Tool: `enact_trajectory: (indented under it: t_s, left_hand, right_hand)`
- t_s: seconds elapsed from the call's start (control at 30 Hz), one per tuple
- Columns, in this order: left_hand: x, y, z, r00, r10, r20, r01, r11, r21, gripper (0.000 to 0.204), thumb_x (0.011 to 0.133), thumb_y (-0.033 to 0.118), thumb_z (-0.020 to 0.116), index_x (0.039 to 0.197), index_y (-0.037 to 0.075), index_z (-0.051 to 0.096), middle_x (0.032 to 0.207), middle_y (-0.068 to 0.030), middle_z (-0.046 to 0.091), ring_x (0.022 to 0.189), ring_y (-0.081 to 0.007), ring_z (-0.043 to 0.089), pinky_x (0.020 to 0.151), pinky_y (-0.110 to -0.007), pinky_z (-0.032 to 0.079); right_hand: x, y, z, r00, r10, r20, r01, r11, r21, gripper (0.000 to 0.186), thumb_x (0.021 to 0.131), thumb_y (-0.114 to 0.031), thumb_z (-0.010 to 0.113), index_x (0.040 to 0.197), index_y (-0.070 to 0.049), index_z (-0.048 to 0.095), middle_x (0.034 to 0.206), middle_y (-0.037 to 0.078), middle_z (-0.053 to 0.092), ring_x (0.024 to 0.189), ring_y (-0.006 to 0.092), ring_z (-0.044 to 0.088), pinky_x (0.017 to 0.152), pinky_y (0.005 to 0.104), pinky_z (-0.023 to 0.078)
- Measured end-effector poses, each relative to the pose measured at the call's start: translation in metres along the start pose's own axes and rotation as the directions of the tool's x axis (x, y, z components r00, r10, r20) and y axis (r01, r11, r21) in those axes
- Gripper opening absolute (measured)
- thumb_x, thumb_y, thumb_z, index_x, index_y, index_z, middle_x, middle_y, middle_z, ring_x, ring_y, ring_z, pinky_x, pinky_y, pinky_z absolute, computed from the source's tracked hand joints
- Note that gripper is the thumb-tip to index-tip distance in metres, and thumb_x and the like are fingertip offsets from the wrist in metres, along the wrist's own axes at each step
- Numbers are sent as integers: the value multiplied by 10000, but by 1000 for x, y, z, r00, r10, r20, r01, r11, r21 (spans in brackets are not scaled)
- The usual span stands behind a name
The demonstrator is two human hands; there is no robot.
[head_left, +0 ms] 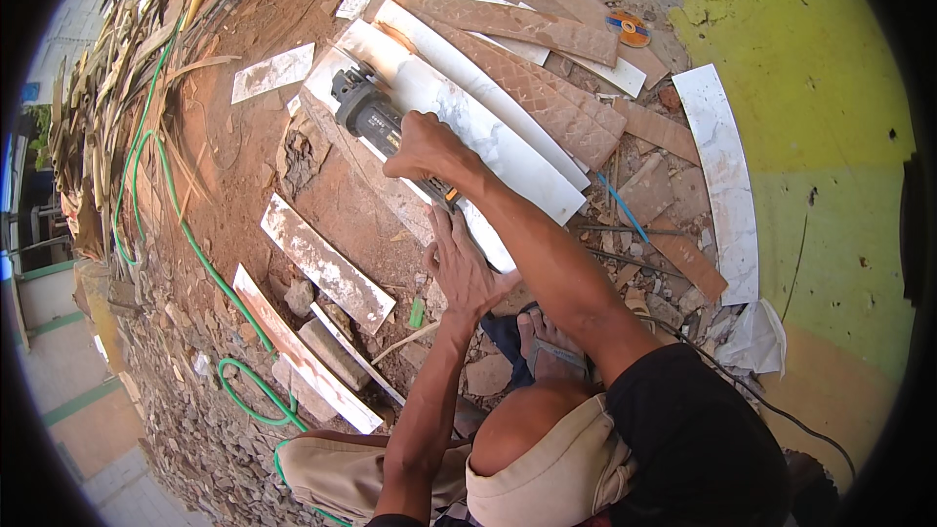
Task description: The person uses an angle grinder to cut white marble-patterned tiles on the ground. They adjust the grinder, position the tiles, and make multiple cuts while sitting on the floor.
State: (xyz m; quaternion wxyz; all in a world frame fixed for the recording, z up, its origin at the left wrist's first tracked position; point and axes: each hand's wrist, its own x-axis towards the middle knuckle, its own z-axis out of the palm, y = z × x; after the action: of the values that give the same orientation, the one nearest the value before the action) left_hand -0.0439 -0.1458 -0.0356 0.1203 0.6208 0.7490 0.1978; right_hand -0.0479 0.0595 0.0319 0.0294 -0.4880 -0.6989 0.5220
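My right hand [429, 148] is wrapped around the dark body of an angle grinder [373, 120]. The tool's head points up and to the left, over white marbled tile strips [488, 151]. Behind the grinder's rear end, my left hand [459, 263] lies with its fingers stretched out on the lower tile. Whether those fingertips touch the tool I cannot tell. The grinder's disc is hard to make out from here.
Brown-backed tile pieces [547, 107] are stacked beyond, with an orange disc [628, 29] near them. Cut strips [327, 259] lie to the left. A green hose [181, 215] curves over rubble, and a black cable [761, 392] runs beside the yellow-green wall [820, 88].
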Motion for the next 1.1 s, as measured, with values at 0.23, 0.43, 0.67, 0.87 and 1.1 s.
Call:
enact_trajectory:
  t_s: [0.23, 0.43, 0.67, 0.87, 1.1]
  left_hand:
    - [0, -1, 1, 1000, 6, -9, -6, 1000, -3, 1201, 692, 728, 708, 1490, -58, 277, 1575, -367, 235, 1502, -460, 221, 1060, -526, 258]
    - [1, 1, 0, 1000, -6, -1, 6, 1000, 4, 1211, 683, 760, 694, 1476, -63, 292, 1571, -365, 245, 1499, -464, 226, 1062, -526, 262]
    - [-1, -2, 2, 1000, 8, -5, -8, 1000, 7, 1258, 669, 828, 662, 1474, -64, 289, 1592, -347, 229, 1503, -452, 229, 1062, -533, 264]
    - [0, -2, 2, 1000, 0, 6, 0, 1000, 8, 1276, 670, 854, 643, 1476, -66, 280, 1598, -338, 224, 1507, -444, 225, 1060, -531, 262]
    - [2, 1, -3, 1000, -17, 26, 16, 999, 30, 1274, 619, 791, 716, 1428, -124, 356, 1577, -376, 244, 1509, -424, 224, 1059, -500, 284]
  right_hand:
    - [0, 2, 3, 1000, -4, -19, 5, 1000, 13, 420, 631, -89, 633, 983, 135, 676, 1028, 359, 682, 1020, 466, 698, 882, 443, 580]
    - [-8, 0, -2, 1000, 3, -3, -3, 1000, 20, 417, 632, -90, 631, 974, 147, 671, 1034, 377, 672, 1038, 473, 689, 893, 444, 577]
    - [-9, 5, 0, 1000, -1, 1, 1, 1000, 19, 391, 618, -73, 617, 935, 147, 675, 1017, 385, 669, 1022, 483, 690, 868, 447, 582]
    - [-14, 6, 1, 1000, -4, -24, 5, 1000, 31, 384, 610, -66, 617, 922, 149, 674, 1000, 382, 673, 1007, 487, 693, 856, 447, 584]
    - [-20, 5, 0, 999, 17, -27, -17, 1000, 24, 386, 622, -82, 641, 936, 138, 682, 1003, 373, 678, 1004, 483, 695, 859, 448, 584]
